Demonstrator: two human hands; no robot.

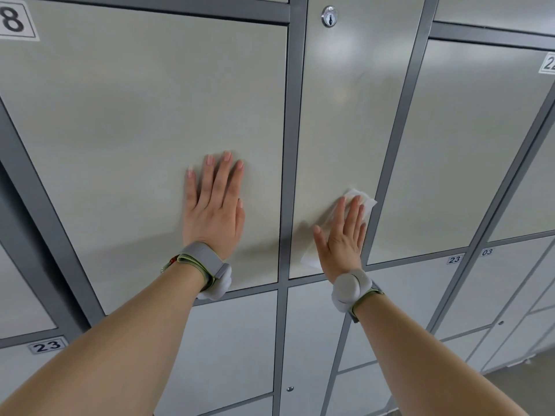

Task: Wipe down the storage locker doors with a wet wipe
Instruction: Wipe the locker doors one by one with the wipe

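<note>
Locker bank [289, 115]: grey frame, pale doors, numbered labels.

Wide door [120, 115], left: braced by the left hand [214, 205], laid flat near its lower right corner. Fingers [223, 175] are straight and close together, and nothing is held. Judged a steadying prop, so weight can be put into the stroke.

Narrow door [351, 115], adjacent, is the one under work. The right hand [342, 235] is pressed palm-down on the wet wipe [365, 202], fingers straight and slightly fanned, no pinch. The flat palm is judged chosen to spread pressure and keep the wipe full-face on the panel.

The wipe is on the door's lower part. Its top corner is close to the right edge, and its tail shows beside the thumb near the bottom edge.

Sheen is seen higher up, below the lock [329, 16]. Whether that is wet film or glare cannot be told.
</note>
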